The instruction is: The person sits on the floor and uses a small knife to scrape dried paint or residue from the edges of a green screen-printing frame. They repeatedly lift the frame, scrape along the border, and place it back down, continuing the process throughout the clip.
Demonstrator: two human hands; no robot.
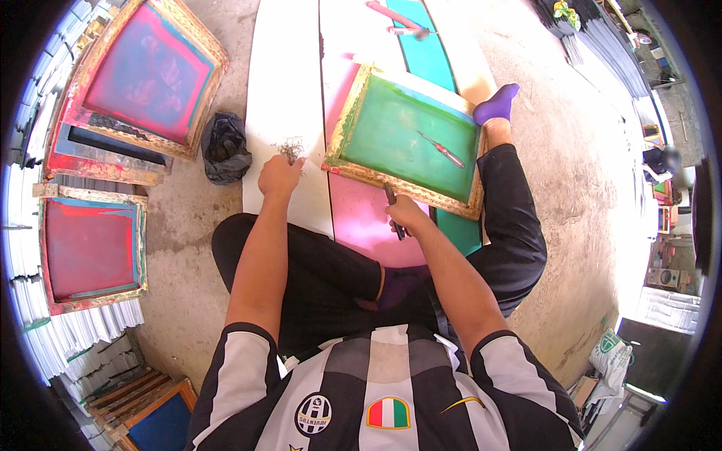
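A wooden screen-printing frame with green mesh lies tilted across the boards in front of me. On its mesh rests a thin screwdriver with a red handle. My right hand is closed around dark-handled pliers, which reach the frame's near edge. Left of the frame, my left hand has its fingers drawn together at a small pile of thin dark bits, perhaps staples. Whatever it pinches is too small to make out. My foot in a purple sock touches the frame's right side.
White, pink and teal boards lie beneath the work. A black plastic bag sits on the concrete floor at left. Beyond it are a pink-and-blue screen frame and a red one. More tools lie at the far end.
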